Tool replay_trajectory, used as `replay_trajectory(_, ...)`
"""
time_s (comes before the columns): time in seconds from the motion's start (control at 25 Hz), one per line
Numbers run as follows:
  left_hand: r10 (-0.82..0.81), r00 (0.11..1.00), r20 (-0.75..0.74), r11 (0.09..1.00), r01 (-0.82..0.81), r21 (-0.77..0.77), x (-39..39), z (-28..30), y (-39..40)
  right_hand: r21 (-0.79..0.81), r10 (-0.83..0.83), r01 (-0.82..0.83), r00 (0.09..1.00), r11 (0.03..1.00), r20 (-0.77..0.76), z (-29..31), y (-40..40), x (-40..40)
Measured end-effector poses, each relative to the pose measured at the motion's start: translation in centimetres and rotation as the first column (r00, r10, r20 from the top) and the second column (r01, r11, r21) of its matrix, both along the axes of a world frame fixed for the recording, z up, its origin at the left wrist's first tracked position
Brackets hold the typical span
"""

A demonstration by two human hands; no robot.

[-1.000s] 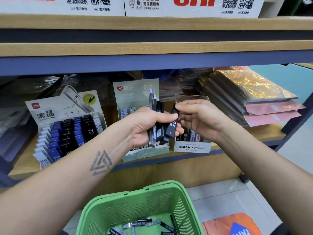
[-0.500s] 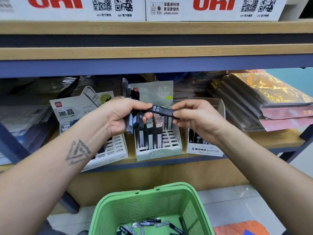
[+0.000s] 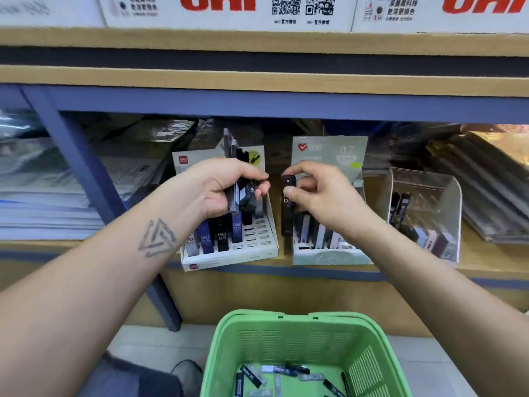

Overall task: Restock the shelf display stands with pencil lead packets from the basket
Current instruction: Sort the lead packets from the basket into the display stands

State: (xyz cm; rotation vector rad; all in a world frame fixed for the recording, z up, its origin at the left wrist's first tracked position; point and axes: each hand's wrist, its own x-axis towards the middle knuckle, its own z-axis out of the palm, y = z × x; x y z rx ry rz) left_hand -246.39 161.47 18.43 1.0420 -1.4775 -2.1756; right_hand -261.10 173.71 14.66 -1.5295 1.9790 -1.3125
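Nearest, at six o'clock, the green basket (image 3: 309,333) sits low with a scatter of loose lead packets (image 3: 279,371) on its floor, so plenty remains to shelve.

Above it the two hands have parted. Half a second ago both were on one black packet held level between them; now the right hand (image 3: 320,202) alone has it, thumb and forefinger pinched near the top of the single packet (image 3: 287,207), which has swung upright with its "0.5" mark facing out. It hangs in the gap between two stands. The left hand (image 3: 226,190), at about ten o'clock from that packet, has its fingers curled tight round a bundle of packets (image 3: 243,193), some poking up above the fist.

Behind the hands on the shelf, the white slotted stand (image 3: 254,242) holds HB 0.5 packets in its left rows and has bare slots at right. At its three o'clock stands the pale green stand (image 3: 329,256) marked 0.7, and further right a clear box (image 3: 446,202).

Judging by the matching 0.5 mark, the packet likely belongs in the white stand; the handover is done and placing comes next.
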Motion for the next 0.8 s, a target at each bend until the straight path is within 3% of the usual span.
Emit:
replay_trajectory(0.28, 0.067, 0.998, 0.02, 0.998, -0.068, 0.018, 4.8, -1.3, -3.0, -0.083, -0.116, 0.101, 0.975, 0.991, -0.191, -3.3, -5.1, 3.0)
replay_trajectory(0.48, 0.075, 0.997, 0.008, 0.997, -0.075, 0.032, 5.9, -2.0, -3.6, -0.084, -0.102, 0.079, 0.945, 0.993, -0.31, -4.6, -7.1, 3.8)
replay_trajectory(0.8, 0.113, 0.994, -0.006, 0.994, -0.113, -0.001, 6.3, -1.9, -3.6, 0.028, -0.031, 0.041, 0.953, 0.999, -0.301, -3.9, -8.4, 2.9)
